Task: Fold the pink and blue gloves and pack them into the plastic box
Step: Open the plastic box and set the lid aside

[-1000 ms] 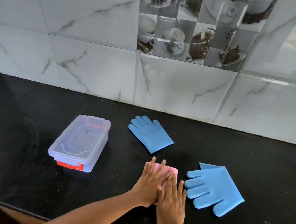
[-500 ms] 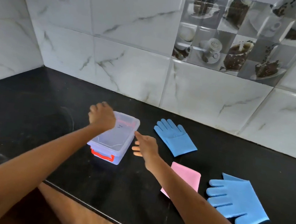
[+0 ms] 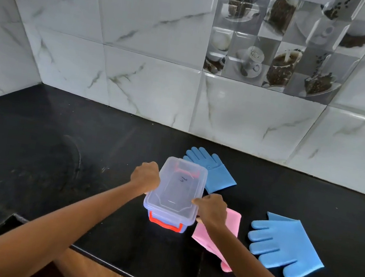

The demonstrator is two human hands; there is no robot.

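A clear plastic box (image 3: 175,194) with a closed lid and red latches sits mid-counter. My left hand (image 3: 145,176) grips its left edge and my right hand (image 3: 210,210) grips its right edge, both with fingers curled. The folded pink glove (image 3: 231,221) lies just right of the box, partly hidden under my right forearm. One blue glove (image 3: 212,170) lies behind the box with its cuff folded over. A second blue glove (image 3: 285,245) lies flat and spread at the right.
The black counter (image 3: 57,143) meets a white marble-tiled wall (image 3: 141,61) behind and at the left. The counter's front edge (image 3: 110,263) runs just below my forearms, with a step down at the lower left.
Both hands left the folded pink glove, reached to the box and now clasp its two sides. The box sits closer to the pink glove than before. My view has shifted left.
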